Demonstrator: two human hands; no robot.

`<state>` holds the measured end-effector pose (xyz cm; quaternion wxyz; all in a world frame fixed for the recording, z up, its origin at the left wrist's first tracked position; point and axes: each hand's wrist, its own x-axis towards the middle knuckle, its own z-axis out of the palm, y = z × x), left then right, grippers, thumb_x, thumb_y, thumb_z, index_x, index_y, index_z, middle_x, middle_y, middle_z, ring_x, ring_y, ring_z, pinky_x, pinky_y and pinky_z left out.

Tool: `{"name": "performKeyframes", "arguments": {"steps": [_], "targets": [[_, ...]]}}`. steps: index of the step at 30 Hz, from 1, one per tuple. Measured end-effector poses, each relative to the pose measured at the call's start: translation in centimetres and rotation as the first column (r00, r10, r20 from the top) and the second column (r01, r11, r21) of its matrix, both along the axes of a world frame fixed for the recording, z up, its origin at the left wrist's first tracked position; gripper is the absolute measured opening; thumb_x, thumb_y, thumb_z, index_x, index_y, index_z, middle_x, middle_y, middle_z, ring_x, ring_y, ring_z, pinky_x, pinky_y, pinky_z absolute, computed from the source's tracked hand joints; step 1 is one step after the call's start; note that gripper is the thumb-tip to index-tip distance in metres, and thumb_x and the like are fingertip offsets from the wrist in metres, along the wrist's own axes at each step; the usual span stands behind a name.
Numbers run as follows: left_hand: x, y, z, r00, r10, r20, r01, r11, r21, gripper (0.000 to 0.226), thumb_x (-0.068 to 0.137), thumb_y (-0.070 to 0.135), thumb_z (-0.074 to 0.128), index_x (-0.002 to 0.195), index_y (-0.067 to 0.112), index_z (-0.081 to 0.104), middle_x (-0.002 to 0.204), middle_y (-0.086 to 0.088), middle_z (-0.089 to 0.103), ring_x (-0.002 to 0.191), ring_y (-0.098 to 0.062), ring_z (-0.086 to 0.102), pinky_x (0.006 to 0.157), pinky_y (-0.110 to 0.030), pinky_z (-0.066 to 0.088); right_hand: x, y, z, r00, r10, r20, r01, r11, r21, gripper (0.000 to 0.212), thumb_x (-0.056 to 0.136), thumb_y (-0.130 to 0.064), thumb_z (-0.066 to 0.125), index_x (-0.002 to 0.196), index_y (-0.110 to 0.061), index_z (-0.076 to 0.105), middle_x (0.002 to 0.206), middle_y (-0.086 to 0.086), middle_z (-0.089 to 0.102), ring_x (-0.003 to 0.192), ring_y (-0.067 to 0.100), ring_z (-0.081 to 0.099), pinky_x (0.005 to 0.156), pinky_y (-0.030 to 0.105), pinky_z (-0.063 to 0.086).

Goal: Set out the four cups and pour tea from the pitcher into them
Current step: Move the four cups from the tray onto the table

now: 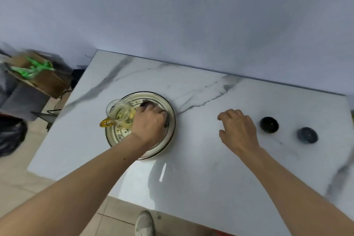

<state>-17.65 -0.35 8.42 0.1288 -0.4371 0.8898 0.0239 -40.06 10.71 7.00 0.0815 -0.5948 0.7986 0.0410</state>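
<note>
A round tray [168, 140] with a dark rim lies on the marble table. On its left side stands a glass pitcher [119, 115] of yellowish tea with an amber handle. My left hand [151, 123] reaches over the tray, fingers curled around a dark cup [146, 104] at the tray's back; another cup under the hand is mostly hidden. My right hand [237, 130] hovers above the table, fingers apart and holding nothing. Right of it stand two cups: a black one [269, 124] and a grey-blue one [307, 135].
The marble table [191, 178] runs against a pale wall at the back. Its front edge shows a tiled floor and a white shoe [144, 224]. Left of the table sit a cardboard box [38, 74] with green items and a black bag [11, 136].
</note>
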Motion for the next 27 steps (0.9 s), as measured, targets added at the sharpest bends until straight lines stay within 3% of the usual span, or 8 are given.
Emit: {"name": "performKeyframes", "arguments": {"steps": [8,15,19,23,27], "targets": [[5.3,-2.6,-1.2,1.0,-0.015,0.022,0.015,1.0,-0.004,0.034,0.083,0.041,0.061,0.111,0.021,0.062,0.114,-0.001,0.065,0.112,-0.025,0.055,0.091,-0.04,0.041,7.4,-2.6,-1.5,0.998,0.009,0.057,-0.007,0.999,-0.034,0.031,0.081,-0.01,0.058,0.111,-0.018,0.061,0.112,-0.001,0.062,0.105,0.022,0.054,0.084,0.033,0.044],[6.0,-1.8,-4.4,0.991,0.111,-0.074,-0.105,0.992,0.077,0.035,0.086,0.034,0.063,0.113,0.014,0.056,0.117,-0.005,0.061,0.099,-0.027,0.062,0.077,-0.038,0.052,9.7,-4.5,-4.2,0.992,0.086,0.088,-0.081,0.995,-0.056,0.031,0.081,-0.017,0.062,0.112,-0.018,0.061,0.112,0.001,0.063,0.104,0.023,0.055,0.083,0.034,0.044],[5.7,-2.2,-6.6,0.964,0.232,-0.131,-0.215,0.968,0.13,0.043,0.084,0.019,0.066,0.121,0.01,0.046,0.129,-0.009,0.05,0.088,-0.03,0.067,0.056,-0.034,0.047,10.8,-6.2,-6.3,0.987,0.094,0.128,-0.085,0.994,-0.075,0.044,0.077,-0.033,0.068,0.117,-0.02,0.058,0.116,-0.001,0.063,0.107,0.021,0.055,0.085,0.034,0.045],[5.1,-2.8,-7.7,0.935,0.303,-0.183,-0.279,0.949,0.147,0.071,0.084,0.009,0.063,0.144,0.006,0.025,0.154,-0.012,0.027,0.095,-0.033,0.066,0.057,-0.033,0.042,11.2,-7.4,-7.0,0.982,0.089,0.168,-0.072,0.992,-0.102,0.065,0.068,-0.047,0.074,0.122,-0.018,0.052,0.12,0.001,0.061,0.11,0.023,0.053,0.089,0.036,0.043],[5.1,-3.6,-9.3,0.909,0.35,-0.227,-0.318,0.933,0.166,0.087,0.081,-0.001,0.06,0.151,0.008,0.01,0.162,-0.014,0.008,0.099,-0.037,0.065,0.056,-0.034,0.041,11.7,-8.9,-8.4,0.973,0.113,0.2,-0.086,0.986,-0.14,0.074,0.062,-0.051,0.076,0.124,-0.018,0.052,0.121,0.001,0.06,0.113,0.025,0.051,0.092,0.036,0.04]]}}
